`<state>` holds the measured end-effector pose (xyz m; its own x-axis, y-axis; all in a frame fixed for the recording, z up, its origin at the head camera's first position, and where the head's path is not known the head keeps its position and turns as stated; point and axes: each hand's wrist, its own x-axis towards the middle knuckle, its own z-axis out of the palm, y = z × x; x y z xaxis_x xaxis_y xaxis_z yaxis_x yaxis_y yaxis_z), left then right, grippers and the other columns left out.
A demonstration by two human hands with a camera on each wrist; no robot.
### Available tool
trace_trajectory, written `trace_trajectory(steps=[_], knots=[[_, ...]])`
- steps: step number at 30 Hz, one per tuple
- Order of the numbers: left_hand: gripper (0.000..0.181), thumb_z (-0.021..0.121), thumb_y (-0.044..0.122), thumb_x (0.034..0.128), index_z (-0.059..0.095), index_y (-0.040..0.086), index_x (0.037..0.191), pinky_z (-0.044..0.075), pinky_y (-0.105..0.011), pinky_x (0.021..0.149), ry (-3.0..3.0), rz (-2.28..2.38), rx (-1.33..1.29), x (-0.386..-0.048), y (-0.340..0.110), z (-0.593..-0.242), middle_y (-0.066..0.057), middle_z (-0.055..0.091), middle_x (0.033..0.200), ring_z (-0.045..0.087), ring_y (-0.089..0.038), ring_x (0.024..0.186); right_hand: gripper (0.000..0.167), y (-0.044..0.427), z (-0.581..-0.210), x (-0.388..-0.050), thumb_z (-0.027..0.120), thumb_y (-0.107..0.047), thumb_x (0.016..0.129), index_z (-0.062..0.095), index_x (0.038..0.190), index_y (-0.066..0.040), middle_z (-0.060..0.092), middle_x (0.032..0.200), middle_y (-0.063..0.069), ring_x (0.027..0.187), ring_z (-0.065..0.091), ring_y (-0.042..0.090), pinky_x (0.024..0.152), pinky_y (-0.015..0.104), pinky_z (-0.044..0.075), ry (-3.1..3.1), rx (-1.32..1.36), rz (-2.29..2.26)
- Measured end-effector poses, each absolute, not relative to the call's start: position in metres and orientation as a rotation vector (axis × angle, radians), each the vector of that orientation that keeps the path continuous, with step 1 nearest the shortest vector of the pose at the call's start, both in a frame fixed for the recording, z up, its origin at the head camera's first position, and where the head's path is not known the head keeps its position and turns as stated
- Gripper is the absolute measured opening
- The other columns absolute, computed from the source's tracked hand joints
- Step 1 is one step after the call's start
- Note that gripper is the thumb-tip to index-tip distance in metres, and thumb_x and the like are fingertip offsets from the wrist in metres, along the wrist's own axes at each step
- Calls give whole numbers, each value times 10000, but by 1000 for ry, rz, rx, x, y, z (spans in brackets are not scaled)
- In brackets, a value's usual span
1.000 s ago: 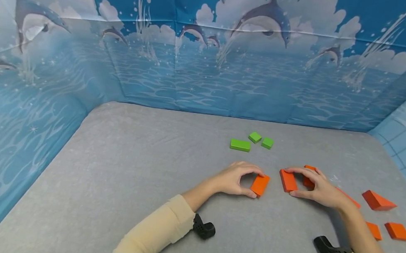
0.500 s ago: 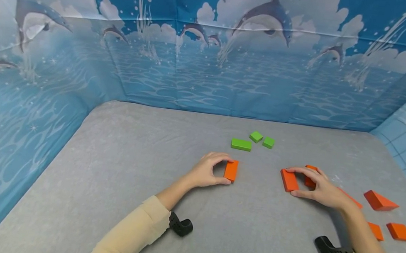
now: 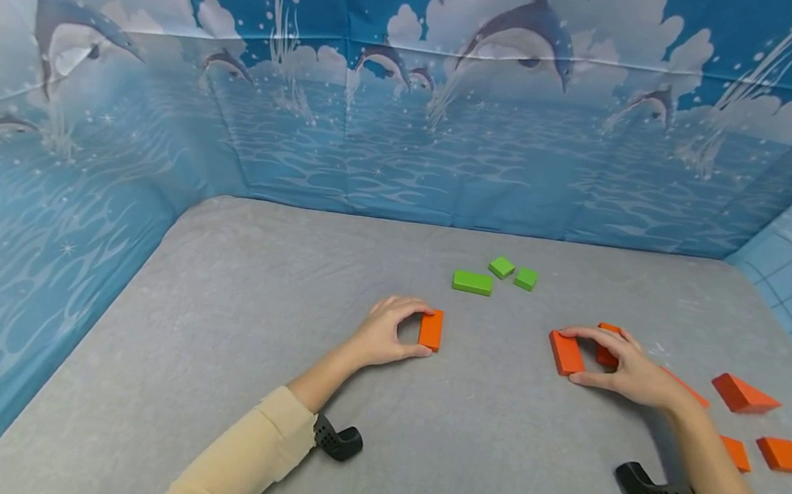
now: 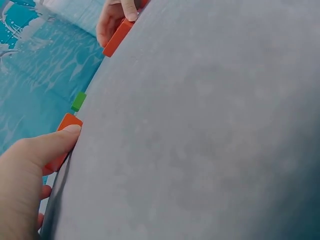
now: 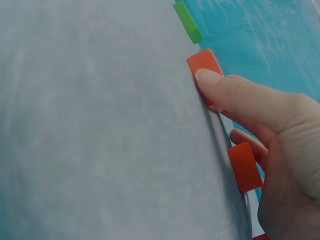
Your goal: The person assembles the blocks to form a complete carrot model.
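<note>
In the head view the left hand pinches an orange rectangular block by its far and near ends, thumb at the near end. The right hand holds a second orange block the same way, on the grey surface to the right. A gap separates the two held blocks. Beside the right hand's fingers, partly covered, stands another orange block. The left wrist view shows the left thumb on its orange block; the right wrist view shows the right thumb against its block.
Three green blocks lie farther back, one long and two small. Right of the right hand are an orange wedge, an orange block and others partly behind the forearm. A blue dolphin-print curtain bounds the back.
The left hand has moved left with its orange block, widening the gap to the other held block, and the block has turned slightly. The right hand has stayed in place on its block.
</note>
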<state>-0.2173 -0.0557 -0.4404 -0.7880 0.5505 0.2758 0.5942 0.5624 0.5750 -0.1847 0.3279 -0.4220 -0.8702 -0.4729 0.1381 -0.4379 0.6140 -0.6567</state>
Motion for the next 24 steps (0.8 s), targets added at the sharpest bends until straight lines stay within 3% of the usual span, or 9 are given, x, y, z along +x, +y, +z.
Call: trace_trajectory(steps=[13,17,20,24], knots=[[573,758,385,728,563,182,1227,260,-444,1025,-2745,-1031,-963,-217,-56,-443,-1,521,1293,413,-194,1204,568,319,-413,-187,792,-219,707,569,1207,-70,551,1199,189,1073,342,-118,940,685,39,2830,-819,-1074],[583,743,405,739,548,197,1248,260,-426,1028,-2765,-1005,-954,-217,-56,-443,15,511,1306,408,-178,1203,585,294,-403,-189,777,-236,728,546,1241,-77,528,1246,188,1163,412,139,949,651,162,2796,-772,-1109],[590,730,412,751,537,193,1265,264,-416,1027,-2777,-977,-952,-217,-56,-442,11,507,1312,409,-179,1200,586,269,-399,-191,770,-227,738,533,1247,-58,516,1260,180,1143,424,329,931,613,266,2754,-742,-1179],[596,715,425,762,529,186,1276,269,-413,1026,-2777,-943,-957,-216,-56,-441,3,504,1317,413,-181,1196,575,238,-401,-195,767,-212,743,531,1241,-45,519,1257,169,1128,447,341,937,587,298,2697,-759,-1268]])
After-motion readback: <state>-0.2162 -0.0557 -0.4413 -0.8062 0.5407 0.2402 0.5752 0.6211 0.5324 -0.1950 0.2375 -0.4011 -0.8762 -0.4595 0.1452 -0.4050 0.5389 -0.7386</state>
